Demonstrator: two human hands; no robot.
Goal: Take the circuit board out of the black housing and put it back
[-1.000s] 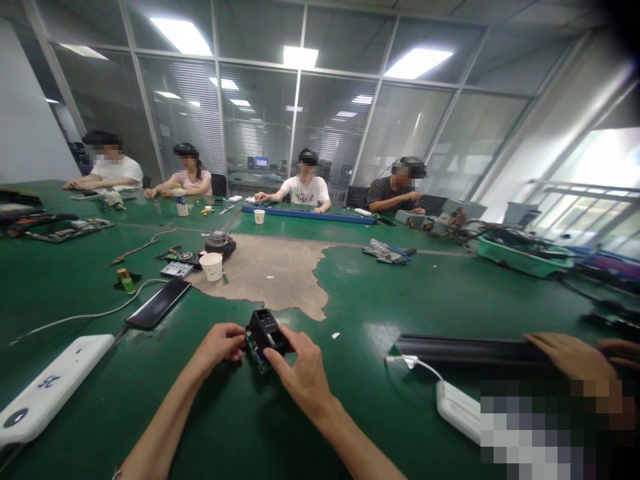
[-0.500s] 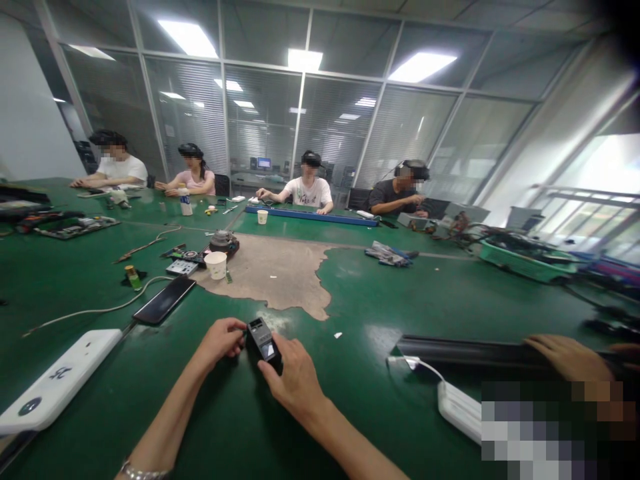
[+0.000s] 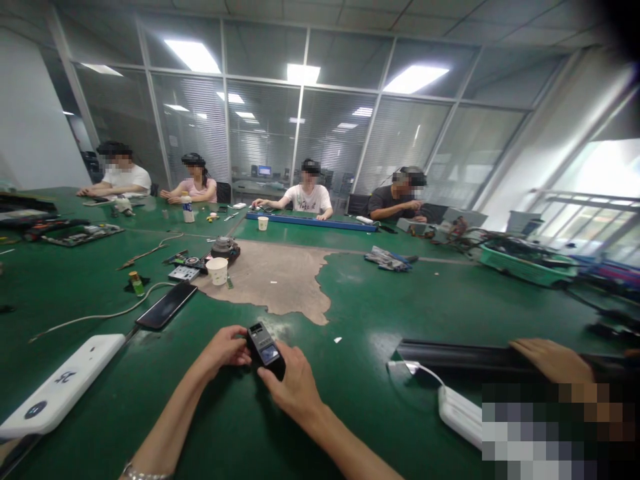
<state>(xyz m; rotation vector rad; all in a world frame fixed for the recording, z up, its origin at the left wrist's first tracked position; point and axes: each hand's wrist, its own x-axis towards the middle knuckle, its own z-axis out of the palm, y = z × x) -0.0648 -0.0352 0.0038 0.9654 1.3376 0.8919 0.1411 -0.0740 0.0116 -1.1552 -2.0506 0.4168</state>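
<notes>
A small dark box-shaped device (image 3: 265, 344) with a little screen on its upper face is between my two hands. My right hand (image 3: 294, 381) grips its near end, thumb on the left side and fingers on the right. My left hand (image 3: 228, 348) is closed around the device's far left side, its fingertips partly hidden behind it. A black phone (image 3: 167, 305) lies to the left of my left hand. Beyond the hands lies a bare tan patch (image 3: 280, 277) in the green tabletop.
A white power strip (image 3: 65, 383) is at the left. A paper cup (image 3: 217, 271) stands beside dismantled parts. At the right, another person's hand (image 3: 555, 360) rests on a long black bar (image 3: 450, 353), near a white adapter (image 3: 457, 413). Several people sit across the table.
My left hand has closed in on the device's left side. The view has tilted slightly upward. At the right, the other person's hand has shifted a little left along the black bar.
</notes>
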